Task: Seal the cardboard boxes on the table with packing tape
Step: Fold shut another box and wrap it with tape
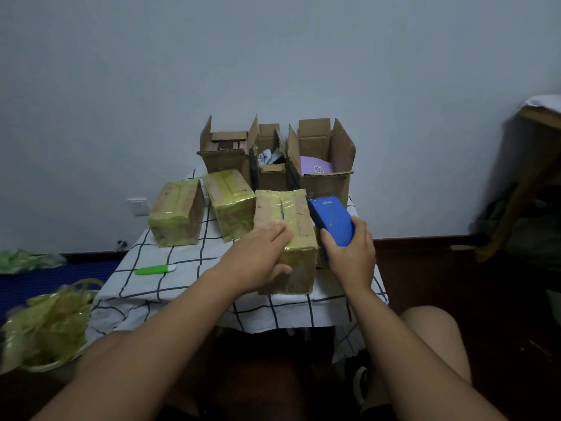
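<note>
Yellowish tape is covering the nearest box (287, 238), which is sitting at the front right of the table (170, 287) on a white cloth with a dark grid. The left hand (261, 256) is lying on this box, fingers straight across its top and thumb against the near face. The right hand (352, 253) is gripping a blue tape dispenser (332, 220), fingers curled round its near end; the dispenser is sitting just beside the box's right edge, its far end pointing away from the person.

Two more taped boxes (179, 217) (232, 205) are standing to the left, close together. Behind them, against the grey wall, three open boxes (226, 153) (270, 159) (323, 159) are standing in a row, flaps up; the right one is holding something purple.

A green-handled knife (154, 270) is lying on the cloth, near the left front, apart from the boxes. A heap of crumpled yellowish tape (48, 326) is sitting low at the left, off the table.
</note>
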`<state>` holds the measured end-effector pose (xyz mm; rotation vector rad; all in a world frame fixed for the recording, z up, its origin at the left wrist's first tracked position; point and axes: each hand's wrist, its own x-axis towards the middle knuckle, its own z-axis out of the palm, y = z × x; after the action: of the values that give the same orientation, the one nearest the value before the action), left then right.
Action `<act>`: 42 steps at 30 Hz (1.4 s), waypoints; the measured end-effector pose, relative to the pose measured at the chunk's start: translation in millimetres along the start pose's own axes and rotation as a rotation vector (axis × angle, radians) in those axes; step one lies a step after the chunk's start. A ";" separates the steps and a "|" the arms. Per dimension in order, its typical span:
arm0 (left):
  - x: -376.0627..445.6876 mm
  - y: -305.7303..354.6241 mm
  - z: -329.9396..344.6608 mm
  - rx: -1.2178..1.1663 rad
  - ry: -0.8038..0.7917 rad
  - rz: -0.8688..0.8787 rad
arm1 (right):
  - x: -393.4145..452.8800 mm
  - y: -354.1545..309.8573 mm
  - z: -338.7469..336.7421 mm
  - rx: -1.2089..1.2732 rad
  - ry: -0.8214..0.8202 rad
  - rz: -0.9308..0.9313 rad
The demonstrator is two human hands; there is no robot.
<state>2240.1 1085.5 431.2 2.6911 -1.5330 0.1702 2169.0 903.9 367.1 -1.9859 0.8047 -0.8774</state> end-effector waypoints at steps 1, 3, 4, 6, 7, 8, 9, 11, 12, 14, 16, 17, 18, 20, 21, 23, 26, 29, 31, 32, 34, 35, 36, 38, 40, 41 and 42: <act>0.0 1.3 0.8 0.007 0.020 -0.004 | -0.2 0.3 -0.3 0.002 -0.003 -0.003; -1.4 3.5 2.7 0.004 0.066 -0.029 | -0.7 1.3 -1.0 0.011 -0.006 -0.005; -2.6 4.3 2.6 0.001 0.094 -0.043 | -1.3 1.9 -1.4 0.016 -0.008 -0.005; -5.3 5.7 1.4 -0.024 0.130 -0.064 | -1.7 2.5 -2.0 0.027 -0.008 -0.004; -7.1 6.6 1.5 -0.032 0.130 -0.064 | -1.7 2.4 -2.2 0.028 -0.010 -0.004; -8.6 6.7 2.0 -0.034 0.127 -0.061 | -1.7 2.4 -2.5 0.029 -0.011 -0.006; -9.7 6.0 3.7 -0.037 0.133 -0.062 | -1.5 2.9 -2.5 0.030 -0.012 -0.009; -11.8 6.6 6.7 -0.043 0.193 -0.066 | -1.9 4.1 -2.7 0.027 -0.009 -0.015; -12.9 7.7 8.9 -0.026 0.239 -0.054 | -2.5 4.4 -2.8 0.026 -0.005 -0.018; -11.3 9.5 16.0 -0.002 0.336 -0.040 | -3.2 5.4 -3.1 0.030 0.002 -0.024; -11.2 12.9 19.7 -0.001 0.389 -0.040 | -4.3 6.3 -3.2 0.035 0.002 -0.031; -11.7 13.0 20.6 -0.007 0.417 -0.029 | -4.9 7.0 -3.0 0.040 0.003 -0.032; -12.5 11.9 21.0 -0.024 0.449 -0.018 | -5.4 7.3 -2.8 0.047 0.003 -0.033; -13.5 8.7 22.7 -0.067 0.501 -0.009 | -5.0 6.5 -3.8 0.074 -0.004 -0.035; -13.6 8.8 22.4 -0.074 0.513 -0.011 | -3.2 5.7 -5.6 0.099 -0.016 -0.030; -13.0 12.3 19.1 -0.091 0.501 -0.048 | 3.9 3.4 -12.2 0.188 -0.047 0.007; -14.3 15.4 12.7 -0.201 0.425 -0.172 | 16.4 -1.9 -33.1 0.386 0.021 0.088; -15.0 11.7 13.1 -0.216 0.393 -0.159 | 23.8 -18.7 -65.0 0.564 0.089 0.092; -14.7 10.9 8.2 -0.225 0.327 -0.166 | 25.7 -31.5 -86.2 0.646 0.025 0.075; -13.5 10.7 3.2 -0.237 0.281 -0.176 | 26.2 -37.7 -95.4 0.692 -0.029 0.070; -10.9 12.6 -11.9 -0.327 0.227 -0.228 | 26.6 -48.9 -108.7 0.807 -0.163 0.063; -10.0 14.9 -21.3 -0.437 0.250 -0.267 | 26.0 -53.6 -112.5 0.866 -0.238 0.057; -9.7 17.9 -32.0 -0.580 0.299 -0.307 | 25.3 -57.3 -114.5 0.921 -0.309 0.051; -9.9 23.7 -52.8 -0.886 0.383 -0.365 | 23.0 -62.7 -115.0 1.002 -0.430 0.032; -12.2 28.6 -69.7 -1.096 0.368 -0.372 | 19.4 -67.9 -113.2 1.055 -0.529 0.002; -13.9 30.5 -76.3 -1.172 0.347 -0.366 | 17.8 -70.3 -111.7 1.074 -0.571 -0.012; -15.6 31.5 -81.8 -1.234 0.331 -0.362 | 16.5 -72.3 -110.0 1.088 -0.602 -0.020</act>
<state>2199.0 1090.0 510.0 1.7319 -0.6311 -0.2552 2106.1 880.3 481.4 -1.1415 -0.0824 -0.4836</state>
